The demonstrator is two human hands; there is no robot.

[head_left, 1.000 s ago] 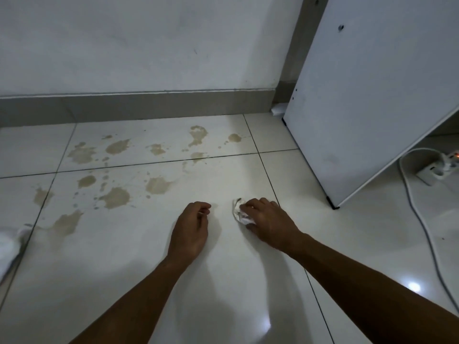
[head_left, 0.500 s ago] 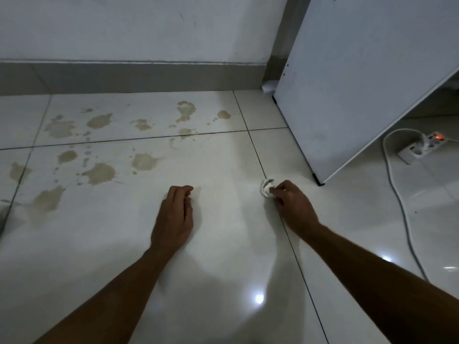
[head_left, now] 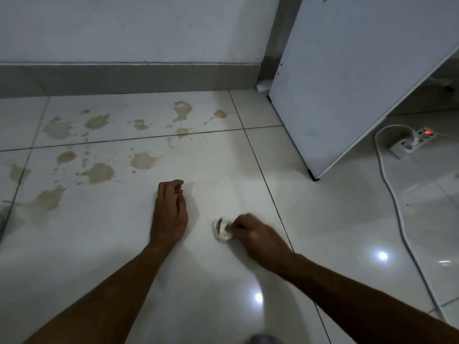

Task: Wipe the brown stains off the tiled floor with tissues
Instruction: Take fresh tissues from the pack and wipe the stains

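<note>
- In the head view, our right hand (head_left: 258, 235) pinches a crumpled tissue (head_left: 221, 229) against the tiled floor (head_left: 223, 175); its fingers are curled round the wad, which is white with a brown smear on its folds. The hand is blurred, so we cannot tell the finger placement more finely.
- Our left hand (head_left: 169, 212) rests on the same tile just beside the right hand, to its left, its fingers loosely curled with the knuckles down. We see nothing held in it.
- The brown stains (head_left: 99, 173) lie ahead of both hands and to the left, scattered in blotches across two rows of tiles toward the grey skirting (head_left: 124, 78) at the foot of the wall. The nearest big blotches, one at (head_left: 142, 160), sit just beyond the left hand; another large patch (head_left: 48, 199) spreads far to the left.
- The patch of tile under and around the tissue looks free of marks, so we judge most of the wiping is yet to do.
- The relation that matters: the stains lie forward and leftward of the tissue, with the left hand between them and the right hand. The left hand is nearer the mess but carries no tissue, so we judge the right hand must reach up past the left one to meet the blotches.
- To the right, well apart from the stains, a leaning white board (head_left: 347, 78) stands on the floor, with a power strip (head_left: 412, 142) and its white cable (head_left: 395, 194) beyond it.
</note>
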